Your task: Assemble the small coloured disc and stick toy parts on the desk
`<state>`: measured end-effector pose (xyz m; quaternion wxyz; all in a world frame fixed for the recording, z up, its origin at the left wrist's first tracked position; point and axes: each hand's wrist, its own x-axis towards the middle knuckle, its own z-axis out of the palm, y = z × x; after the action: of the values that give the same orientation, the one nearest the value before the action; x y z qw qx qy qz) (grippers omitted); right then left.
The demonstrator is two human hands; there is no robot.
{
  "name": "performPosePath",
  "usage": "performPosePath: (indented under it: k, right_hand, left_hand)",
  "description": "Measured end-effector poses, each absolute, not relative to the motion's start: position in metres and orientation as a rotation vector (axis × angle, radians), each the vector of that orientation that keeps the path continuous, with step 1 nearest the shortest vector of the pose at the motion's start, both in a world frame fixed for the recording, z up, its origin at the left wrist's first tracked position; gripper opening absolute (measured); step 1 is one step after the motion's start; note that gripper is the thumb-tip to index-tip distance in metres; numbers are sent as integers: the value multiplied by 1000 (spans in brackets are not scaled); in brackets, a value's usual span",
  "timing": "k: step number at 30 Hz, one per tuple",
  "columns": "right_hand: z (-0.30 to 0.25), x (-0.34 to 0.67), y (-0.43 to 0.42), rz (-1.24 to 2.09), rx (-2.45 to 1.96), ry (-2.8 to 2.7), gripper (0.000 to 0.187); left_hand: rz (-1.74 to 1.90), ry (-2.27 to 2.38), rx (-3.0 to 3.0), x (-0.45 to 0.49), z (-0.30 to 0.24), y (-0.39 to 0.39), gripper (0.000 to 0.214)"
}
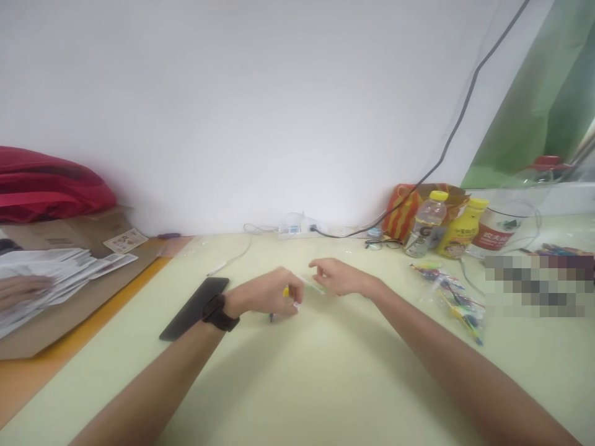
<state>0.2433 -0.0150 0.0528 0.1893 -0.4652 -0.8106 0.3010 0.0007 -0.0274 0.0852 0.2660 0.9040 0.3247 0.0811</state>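
Observation:
My left hand (279,292), with a dark watch (218,311) on its wrist, is closed in a pinch over the table. Small yellow, white and blue bits show around its fingers; the hand hides most of what it holds, and its kind cannot be made out. To the right, my right hand (338,277) has its forefinger stretched out and its fingers apart. Between the hands, just beside the right fingers, is a thin whitish-green strip (318,287), blurred. A black phone-like slab (193,310) lies partly behind my left wrist.
Bundles of colourful pens in clear wrap (450,297) lie at right. Behind them stand a clear bottle (425,226), a yellow bottle (462,230) and a large jug (499,229). Eyeglasses (383,244) and a power strip (297,226) sit by the wall. Another person's hand (23,294) rests on papers (69,272).

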Motion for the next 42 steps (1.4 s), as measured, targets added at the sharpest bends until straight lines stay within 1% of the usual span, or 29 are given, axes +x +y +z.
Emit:
performPosePath:
  k: [2, 5, 6, 8, 11, 14, 16, 18, 21, 28, 31, 34, 37, 40, 42]
  right_hand:
    - [63, 256, -13, 816, -1248, -2385, 31]
    - [78, 278, -8, 835, -1177, -2475, 42]
    - [82, 285, -7, 799, -1176, -2459, 41]
    - [87, 298, -3, 682, -1208, -2427, 32]
    - [91, 313, -1, 613, -1387, -2441, 31]
    - [91, 322, -3, 662, -1553, -2479, 18]
    - [90, 325, -4, 753, -1640, -2555, 21]
    - [87, 325, -4, 895, -1751, -2638, 27]
    - [85, 323, -2, 1034, -1845, -2683, 25]
    - [83, 324, -1, 1046, -1941, -2635, 16]
    - [82, 326, -1, 1043, -1973, -2617, 15]
    - [85, 327, -2, 981, -1950, -2579, 14]
    - [94, 324, -5, 901, -1843, -2524, 9]
    - [100, 312, -9, 1011, -1545, -2368, 4]
    - [100, 297, -12, 1158, -1296, -2222, 5]
  left_hand:
    - [142, 882, 2415, -2, 84, -25, 9]
    - [75, 870, 2341, -7, 84, -18, 13]
    - [64, 866, 2323, -9, 85, -16, 14]
    - [47, 859, 2320, -13, 86, -13, 13]
    - [74, 870, 2398, -15, 89, -12, 8]
    - [122, 913, 2460, -14, 93, -15, 16]
    - [116, 953, 2473, -14, 94, -17, 23]
    - [102, 985, 2489, -13, 93, -17, 24]
    - [115, 1014, 2520, -15, 93, -16, 25]
    - [178, 966, 2550, -22, 92, -10, 33]
    - [155, 908, 2549, -23, 88, -7, 27]
    - [171, 905, 2546, -24, 85, -4, 23]
    - [255, 946, 2558, -24, 84, -2, 31]
    - [411, 997, 2547, -17, 88, -6, 43]
    - [532, 995, 2511, -8, 92, -13, 44]
